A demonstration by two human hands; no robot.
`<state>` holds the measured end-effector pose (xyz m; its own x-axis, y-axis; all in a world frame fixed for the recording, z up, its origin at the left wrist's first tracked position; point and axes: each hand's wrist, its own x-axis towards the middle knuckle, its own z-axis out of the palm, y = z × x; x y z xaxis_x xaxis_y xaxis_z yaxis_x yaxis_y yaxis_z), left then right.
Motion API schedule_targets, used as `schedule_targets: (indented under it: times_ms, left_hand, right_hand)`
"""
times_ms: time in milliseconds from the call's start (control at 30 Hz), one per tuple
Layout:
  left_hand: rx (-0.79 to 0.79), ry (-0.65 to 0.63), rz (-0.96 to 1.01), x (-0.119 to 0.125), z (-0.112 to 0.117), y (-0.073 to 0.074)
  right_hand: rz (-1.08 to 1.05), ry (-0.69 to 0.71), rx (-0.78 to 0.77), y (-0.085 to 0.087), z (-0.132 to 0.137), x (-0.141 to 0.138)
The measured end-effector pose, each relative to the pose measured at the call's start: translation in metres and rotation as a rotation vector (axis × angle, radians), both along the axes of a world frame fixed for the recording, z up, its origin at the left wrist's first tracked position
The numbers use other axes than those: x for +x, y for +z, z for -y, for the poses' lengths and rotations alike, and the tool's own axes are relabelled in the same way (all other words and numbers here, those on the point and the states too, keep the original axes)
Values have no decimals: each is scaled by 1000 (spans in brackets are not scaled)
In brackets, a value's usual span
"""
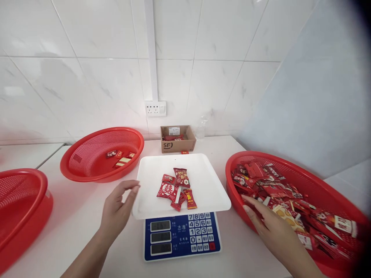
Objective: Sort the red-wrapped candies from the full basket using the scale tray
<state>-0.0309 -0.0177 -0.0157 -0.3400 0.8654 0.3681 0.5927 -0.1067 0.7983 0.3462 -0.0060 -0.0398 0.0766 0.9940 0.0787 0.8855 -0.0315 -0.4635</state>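
At the near left of the bench (124, 251), a red basket (44, 185) is cut off by the picture's edge. Farther back and to its right, a second red basket (82, 160) with perforated sides holds a few small packets (124, 161), red and cream.

The left hand (116, 210) is at the left edge of a white tray (207, 177), its thumb and index fingertips close together by the rim; whether these fingers grip the rim or only rest near it, I cannot tell. The tray sits on top of a blue scale (181, 241), whose displays and number keys face the near side. A cluster of red wrapped sweets (168, 190) lies near the tray's middle, some overlapping.

Beyond the tray, a cardboard box (180, 146) with red packets inside stands near the wall (179, 81), below a socket (155, 109).

To the right, the right hand (269, 224) is at the left side of a large red basket (237, 202) heaped with red packets; its fingers are extended and released, with nothing visible between them.
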Motion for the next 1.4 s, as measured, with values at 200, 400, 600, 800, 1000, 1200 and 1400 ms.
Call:
schedule_targets:
  times_ms: [200, 400, 600, 800, 1000, 1200, 1400]
  left_hand:
    - [-86, -601, -394, 50, -32, 35]
    - [-247, -690, -762, 76, -79, 43]
    - [-342, -765, -835, 87, -100, 41]
    - [-411, -801, -839, 89, -104, 46]
    - [-364, -749, -766, 88, -107, 47]
    - [-291, -702, -631, 84, -107, 44]
    - [-281, -668, -491, 81, -103, 46]
  right_hand:
    - [17, 1, -7, -5, 1, 5]
    - [28, 21, -18, -2, 2, 5]
    - [0, 45, -44, 0, 2, 5]
    - [-28, 47, -69, -1, 3, 7]
    - [-31, 37, -36, -3, 2, 7]
    - [-5, 35, -40, -4, 2, 7]
    - [-5, 25, -55, -6, 2, 6]
